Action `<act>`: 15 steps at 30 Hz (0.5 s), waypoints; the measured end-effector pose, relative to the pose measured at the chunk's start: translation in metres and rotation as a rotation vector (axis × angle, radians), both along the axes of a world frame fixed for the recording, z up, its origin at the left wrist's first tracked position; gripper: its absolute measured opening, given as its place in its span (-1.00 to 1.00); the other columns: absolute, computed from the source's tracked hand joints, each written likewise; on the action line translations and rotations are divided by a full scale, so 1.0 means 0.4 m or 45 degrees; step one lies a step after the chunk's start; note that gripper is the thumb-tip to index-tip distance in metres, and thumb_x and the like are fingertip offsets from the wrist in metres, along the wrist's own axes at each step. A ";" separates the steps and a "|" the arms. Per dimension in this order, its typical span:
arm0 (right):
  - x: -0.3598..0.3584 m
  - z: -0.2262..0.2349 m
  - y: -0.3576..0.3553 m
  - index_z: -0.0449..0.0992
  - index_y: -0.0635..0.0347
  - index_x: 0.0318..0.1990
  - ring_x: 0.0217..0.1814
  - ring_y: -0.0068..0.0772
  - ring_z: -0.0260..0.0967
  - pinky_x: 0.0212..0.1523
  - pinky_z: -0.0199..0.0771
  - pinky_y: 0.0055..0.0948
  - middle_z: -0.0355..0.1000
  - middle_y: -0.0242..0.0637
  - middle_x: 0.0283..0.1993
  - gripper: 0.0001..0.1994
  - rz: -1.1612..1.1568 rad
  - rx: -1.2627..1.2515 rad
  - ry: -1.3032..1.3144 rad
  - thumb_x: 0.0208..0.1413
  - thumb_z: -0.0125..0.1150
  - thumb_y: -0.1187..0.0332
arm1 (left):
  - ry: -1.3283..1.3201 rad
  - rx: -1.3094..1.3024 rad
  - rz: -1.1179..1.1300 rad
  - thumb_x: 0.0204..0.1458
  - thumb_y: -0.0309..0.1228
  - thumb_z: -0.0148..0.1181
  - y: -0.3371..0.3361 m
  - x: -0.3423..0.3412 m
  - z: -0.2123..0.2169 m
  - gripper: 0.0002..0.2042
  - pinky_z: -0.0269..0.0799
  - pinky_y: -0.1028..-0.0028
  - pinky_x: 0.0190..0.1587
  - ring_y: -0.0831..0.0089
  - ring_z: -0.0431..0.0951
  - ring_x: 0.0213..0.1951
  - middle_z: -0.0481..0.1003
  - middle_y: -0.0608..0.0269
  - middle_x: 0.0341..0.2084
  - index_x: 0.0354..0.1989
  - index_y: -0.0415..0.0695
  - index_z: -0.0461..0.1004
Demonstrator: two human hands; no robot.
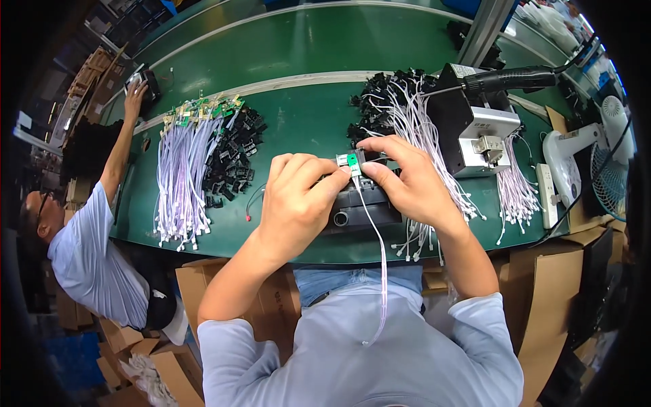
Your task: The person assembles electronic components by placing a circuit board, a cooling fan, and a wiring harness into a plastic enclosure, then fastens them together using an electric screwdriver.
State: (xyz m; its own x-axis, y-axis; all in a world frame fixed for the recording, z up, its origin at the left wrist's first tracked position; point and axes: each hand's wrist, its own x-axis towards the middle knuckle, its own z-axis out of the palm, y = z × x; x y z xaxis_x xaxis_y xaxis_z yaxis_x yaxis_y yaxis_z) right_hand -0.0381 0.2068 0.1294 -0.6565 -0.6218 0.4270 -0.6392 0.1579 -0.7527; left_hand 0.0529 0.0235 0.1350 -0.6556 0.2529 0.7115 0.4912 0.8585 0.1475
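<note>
1. The board (352, 161), small and green, is at the centre of the frame, over a black block (369, 211); its white cable (381, 251) hangs toward the lower edge.
2. The left hand (295, 197) pinches the board's left edge between thumb and forefinger, its other fingers curled.
3. The right hand (417, 180) has thumb and forefinger parted, tips at the board's right side; whether they grip it, one cannot tell.
4. Left of centre on the green table (298, 115) lie bundled cables (182, 176) beside black parts (236, 149).
5. Right of centre are more cables (424, 125), a machine (485, 129) and a corded tool (512, 80).
6. At far right stands a white fan (569, 152).
7. At far left, a co-worker (102, 251) reaches toward the upper left.
</note>
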 end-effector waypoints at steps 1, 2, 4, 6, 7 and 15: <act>-0.001 0.002 0.001 0.47 0.30 -0.08 -0.08 -0.11 0.43 -0.05 0.40 -0.31 0.47 -0.10 -0.15 -0.73 0.014 0.021 -0.014 0.06 0.19 0.43 | -0.009 0.003 -0.001 -0.23 -0.58 0.24 -0.003 0.000 -0.002 -0.78 0.27 0.36 -0.24 0.36 0.47 -0.36 0.50 0.31 -0.41 -0.33 -0.14 0.53; -0.001 0.004 0.004 0.47 0.30 -0.05 -0.06 -0.15 0.44 -0.02 0.40 -0.35 0.47 -0.10 -0.11 -0.72 0.030 0.041 -0.027 0.07 0.18 0.45 | -0.008 0.003 -0.012 -0.24 -0.58 0.24 -0.003 0.001 -0.001 -0.77 0.27 0.36 -0.24 0.36 0.47 -0.35 0.50 0.31 -0.41 -0.31 -0.14 0.53; -0.004 0.007 0.006 0.47 0.30 -0.05 -0.06 -0.16 0.44 -0.02 0.40 -0.35 0.47 -0.11 -0.11 -0.72 0.035 0.049 -0.044 0.06 0.19 0.45 | -0.016 0.006 -0.023 -0.24 -0.58 0.23 -0.001 0.001 0.000 -0.75 0.27 0.36 -0.24 0.36 0.47 -0.34 0.50 0.31 -0.40 -0.30 -0.14 0.53; -0.006 0.004 0.006 0.47 0.30 -0.05 -0.06 -0.16 0.44 -0.03 0.40 -0.35 0.47 -0.11 -0.11 -0.72 0.036 0.058 -0.065 0.06 0.19 0.45 | -0.029 0.022 -0.042 -0.25 -0.59 0.22 0.002 0.003 0.001 -0.73 0.25 0.36 -0.25 0.36 0.48 -0.33 0.49 0.31 -0.39 -0.28 -0.15 0.53; -0.008 0.002 0.004 0.47 0.30 -0.05 -0.07 -0.17 0.44 -0.04 0.39 -0.34 0.47 -0.11 -0.12 -0.72 0.030 0.053 -0.062 0.06 0.19 0.45 | -0.040 0.026 -0.044 -0.25 -0.59 0.22 0.004 0.004 0.001 -0.73 0.25 0.36 -0.25 0.36 0.48 -0.33 0.49 0.31 -0.39 -0.28 -0.15 0.53; -0.037 0.032 0.053 0.42 0.23 0.09 0.02 -0.32 0.40 0.04 0.37 -0.34 0.42 -0.22 0.03 -0.61 0.001 0.003 -0.092 0.09 0.19 0.37 | -0.195 0.108 -0.093 -0.21 -0.60 0.22 -0.011 -0.003 -0.001 -0.76 0.39 0.26 -0.06 0.18 0.53 -0.15 0.53 0.12 -0.21 -0.27 -0.21 0.51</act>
